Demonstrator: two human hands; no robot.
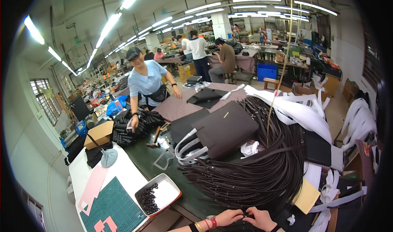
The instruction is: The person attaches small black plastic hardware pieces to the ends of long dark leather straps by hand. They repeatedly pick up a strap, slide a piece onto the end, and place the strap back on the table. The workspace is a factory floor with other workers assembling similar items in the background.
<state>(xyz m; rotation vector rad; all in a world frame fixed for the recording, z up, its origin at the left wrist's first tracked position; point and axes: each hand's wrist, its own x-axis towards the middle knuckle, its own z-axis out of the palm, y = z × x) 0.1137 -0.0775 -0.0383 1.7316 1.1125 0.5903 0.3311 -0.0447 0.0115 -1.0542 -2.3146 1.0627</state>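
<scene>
While hands (245, 217) pinch straps (262, 170), cardboard box (99, 134) sits left.

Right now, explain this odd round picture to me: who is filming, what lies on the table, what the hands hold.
There is no machine here. A person wears a wide fisheye camera on the head, looking down, so edges bend. At the bottom, their left hand and right hand meet on a small dark piece at the edge of a big heap of dark straps; what it is cannot be told. On the table lie a dark bag, a tray of dark rings, a green mat and a hammer. Across it, a co-worker handles dark rolls.
</scene>
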